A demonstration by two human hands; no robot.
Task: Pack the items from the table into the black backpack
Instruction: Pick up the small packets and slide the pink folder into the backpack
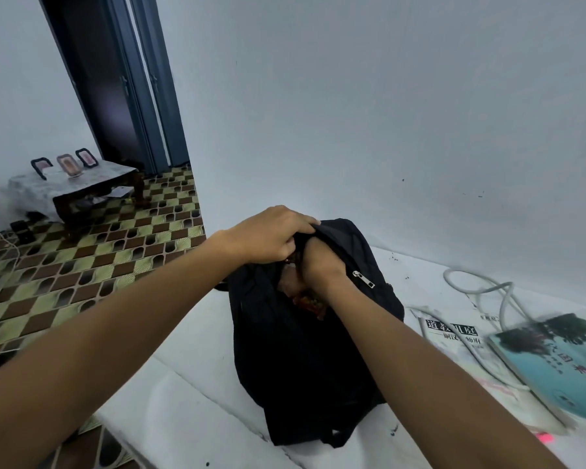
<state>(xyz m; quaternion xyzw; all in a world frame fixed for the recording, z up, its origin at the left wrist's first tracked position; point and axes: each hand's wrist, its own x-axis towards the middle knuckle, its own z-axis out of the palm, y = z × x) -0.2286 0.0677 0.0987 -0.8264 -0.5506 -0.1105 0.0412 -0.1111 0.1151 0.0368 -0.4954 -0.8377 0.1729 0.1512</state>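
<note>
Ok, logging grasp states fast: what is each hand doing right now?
Left hand: grips the top edge of the black backpack, holding it open.
Right hand: reaches into the backpack's opening; fingers hidden, so cannot be told.

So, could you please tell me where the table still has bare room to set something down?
Bare white table lies left of the black backpack, under the left forearm, and in front of it near the edge. Behind the backpack's right side, toward the wall, a strip is free. The right side is crowded: books and a white cable.
</note>
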